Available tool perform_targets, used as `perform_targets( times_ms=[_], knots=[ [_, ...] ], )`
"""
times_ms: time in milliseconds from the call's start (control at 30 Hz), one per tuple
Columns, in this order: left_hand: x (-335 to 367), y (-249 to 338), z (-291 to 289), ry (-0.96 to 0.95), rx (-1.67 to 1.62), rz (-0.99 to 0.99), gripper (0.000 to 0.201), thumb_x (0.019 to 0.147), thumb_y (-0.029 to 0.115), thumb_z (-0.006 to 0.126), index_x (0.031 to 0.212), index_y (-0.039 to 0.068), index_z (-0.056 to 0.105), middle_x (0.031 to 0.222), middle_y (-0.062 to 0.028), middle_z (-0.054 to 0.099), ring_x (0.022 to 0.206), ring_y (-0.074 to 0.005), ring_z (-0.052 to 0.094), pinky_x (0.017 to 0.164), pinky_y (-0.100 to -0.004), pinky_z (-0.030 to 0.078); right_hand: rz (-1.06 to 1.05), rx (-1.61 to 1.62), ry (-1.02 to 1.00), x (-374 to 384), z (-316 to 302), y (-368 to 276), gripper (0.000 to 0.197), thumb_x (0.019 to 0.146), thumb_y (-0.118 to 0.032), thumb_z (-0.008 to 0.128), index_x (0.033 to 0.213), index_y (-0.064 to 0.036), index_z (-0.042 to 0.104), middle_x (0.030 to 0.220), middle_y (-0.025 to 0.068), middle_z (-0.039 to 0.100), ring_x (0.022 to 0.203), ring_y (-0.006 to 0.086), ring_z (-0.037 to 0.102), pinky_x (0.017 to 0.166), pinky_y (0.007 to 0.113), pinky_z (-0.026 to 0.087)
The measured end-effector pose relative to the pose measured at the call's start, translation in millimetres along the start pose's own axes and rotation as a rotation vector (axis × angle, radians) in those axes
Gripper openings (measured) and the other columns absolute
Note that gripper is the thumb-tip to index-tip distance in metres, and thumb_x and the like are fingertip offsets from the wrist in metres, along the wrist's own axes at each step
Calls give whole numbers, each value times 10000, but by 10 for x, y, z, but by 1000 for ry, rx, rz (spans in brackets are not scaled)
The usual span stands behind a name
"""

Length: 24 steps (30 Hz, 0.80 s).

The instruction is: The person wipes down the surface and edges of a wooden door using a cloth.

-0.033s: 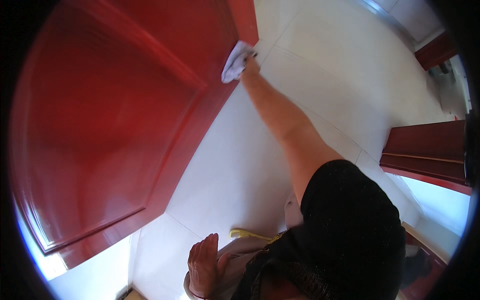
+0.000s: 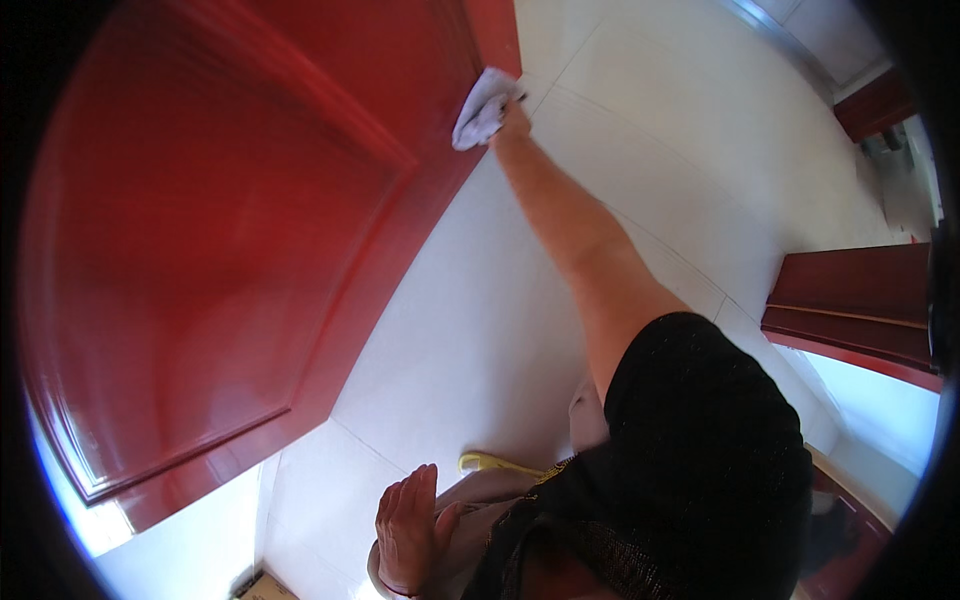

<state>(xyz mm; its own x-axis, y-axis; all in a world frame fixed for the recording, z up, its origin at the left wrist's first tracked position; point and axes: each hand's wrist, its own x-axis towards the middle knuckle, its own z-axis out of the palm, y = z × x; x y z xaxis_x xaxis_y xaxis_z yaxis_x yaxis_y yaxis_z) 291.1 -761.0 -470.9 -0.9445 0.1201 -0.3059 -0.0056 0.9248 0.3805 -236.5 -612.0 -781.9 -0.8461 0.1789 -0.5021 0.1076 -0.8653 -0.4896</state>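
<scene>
A red panelled door [image 2: 230, 240] fills the left side. My right arm, in a black sleeve, stretches out to the door's edge, where my right hand [image 2: 513, 122] grips a pale grey-lilac cloth [image 2: 482, 108] and presses it against the red surface. The fingers are partly hidden behind the cloth. Low in the picture, near my body, my left hand [image 2: 408, 525] is raised with its fingers stretched out and nothing in it. It is well apart from the door.
Pale tiled floor [image 2: 470, 330] lies below. A dark red door frame [image 2: 850, 305] stands at the right. A yellow slipper [image 2: 490, 463] shows near my left hand. At the lower left edge is a small brown box-like thing [image 2: 265, 588].
My right hand has slid a little farther up along the door's edge with the cloth. The left hand has hardly moved.
</scene>
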Motion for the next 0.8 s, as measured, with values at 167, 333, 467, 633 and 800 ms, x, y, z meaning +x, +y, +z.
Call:
perform_targets(
  times_ms=[167,333,467,633,800],
  knots=[
    [-130,103,-34,-20,-1,-115,553,617,125,735,1099,-49,527,1048,-201,588,913,-367,562,812,-419,454,-39,50,-222,108,19,180,428,855,-266,527,1171,21,502,1028,106,591,889,219,590,813,341,478],
    [-167,296,-282,40,-10,27,520,718,115,649,1186,-32,478,1133,-199,547,1028,-362,521,894,-423,423,-94,-267,-167,505,-170,-68,479,874,-336,469,1183,30,487,1084,105,581,965,186,559,826,304,451],
    [-253,303,-217,65,27,-4,510,690,147,679,1137,-34,511,1086,-194,571,963,-354,550,845,-410,448,76,-294,-76,184,-62,352,418,865,-270,443,1211,-38,478,1174,86,540,1032,200,538,886,307,435],
    [-339,321,-132,101,3,69,476,785,193,601,1191,-25,481,1123,-192,555,1011,-341,544,880,-425,436,319,-486,-98,149,-293,571,398,886,-288,351,1216,-132,510,1208,-20,550,1098,152,503,964,341,392],
    [-396,297,-150,139,-4,117,467,815,225,574,1202,-20,480,1117,-196,557,1005,-337,554,877,-441,434,621,-461,-223,472,-718,1065,443,877,-246,411,1294,-97,407,1257,34,508,1120,168,494,955,323,401]
  ],
)
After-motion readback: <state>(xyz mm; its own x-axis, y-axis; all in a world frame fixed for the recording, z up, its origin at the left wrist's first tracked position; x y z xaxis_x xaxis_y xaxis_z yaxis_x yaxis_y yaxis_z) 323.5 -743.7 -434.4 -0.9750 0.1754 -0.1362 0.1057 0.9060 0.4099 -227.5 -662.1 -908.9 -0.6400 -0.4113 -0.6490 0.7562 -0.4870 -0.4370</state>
